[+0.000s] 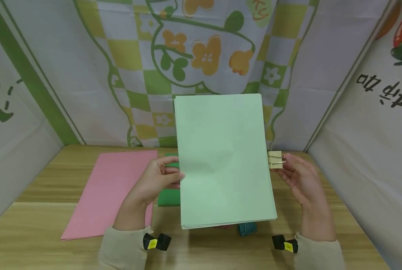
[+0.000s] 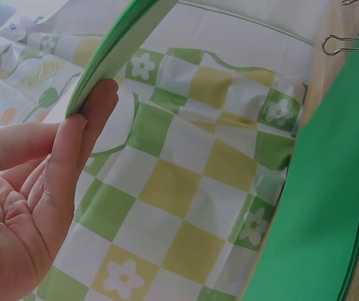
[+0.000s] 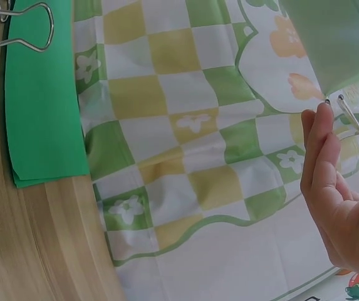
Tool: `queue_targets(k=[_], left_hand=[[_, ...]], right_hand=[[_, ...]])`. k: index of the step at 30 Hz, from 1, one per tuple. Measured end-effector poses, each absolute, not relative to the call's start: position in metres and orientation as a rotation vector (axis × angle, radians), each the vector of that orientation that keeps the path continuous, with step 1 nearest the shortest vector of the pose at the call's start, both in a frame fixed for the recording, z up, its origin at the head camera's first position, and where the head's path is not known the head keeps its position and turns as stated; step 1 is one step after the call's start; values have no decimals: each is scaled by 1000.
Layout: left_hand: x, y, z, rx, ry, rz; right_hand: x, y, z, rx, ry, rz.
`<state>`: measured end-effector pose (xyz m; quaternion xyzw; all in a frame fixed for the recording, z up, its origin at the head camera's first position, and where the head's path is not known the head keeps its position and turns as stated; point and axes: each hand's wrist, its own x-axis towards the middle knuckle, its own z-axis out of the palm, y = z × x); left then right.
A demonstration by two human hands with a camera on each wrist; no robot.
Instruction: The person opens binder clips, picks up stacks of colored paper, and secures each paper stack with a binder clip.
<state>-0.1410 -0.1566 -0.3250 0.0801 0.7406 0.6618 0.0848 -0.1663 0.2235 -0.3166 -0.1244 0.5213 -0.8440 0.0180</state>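
A stack of pale green paper (image 1: 222, 157) is held up above the table. My left hand (image 1: 160, 176) pinches its left edge, thumb in front and fingers behind; the left wrist view shows the stack's thin edge between them. At the right edge sits a cream binder clip (image 1: 275, 159) with wire handles, and my right hand (image 1: 300, 178) holds it by those handles. In the right wrist view a wire handle (image 3: 351, 116) lies between the fingers and thumb. The clip's mouth meets the paper's edge, but I cannot tell how much paper is inside it.
Pink paper (image 1: 116, 187) lies on the wooden table (image 1: 35, 210) at left. Darker green paper (image 1: 168, 197) and a blue binder clip (image 1: 247, 228) are partly hidden behind the raised stack. A patterned curtain (image 1: 136, 56) hangs behind the table.
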Motion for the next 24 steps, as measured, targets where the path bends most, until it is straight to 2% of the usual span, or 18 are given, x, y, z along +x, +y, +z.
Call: queue_targets(k=[24], left_hand=[[-143, -155, -326, 244, 2198, 1987]], right_hand=[[-167, 218, -316, -288, 1714, -2544]])
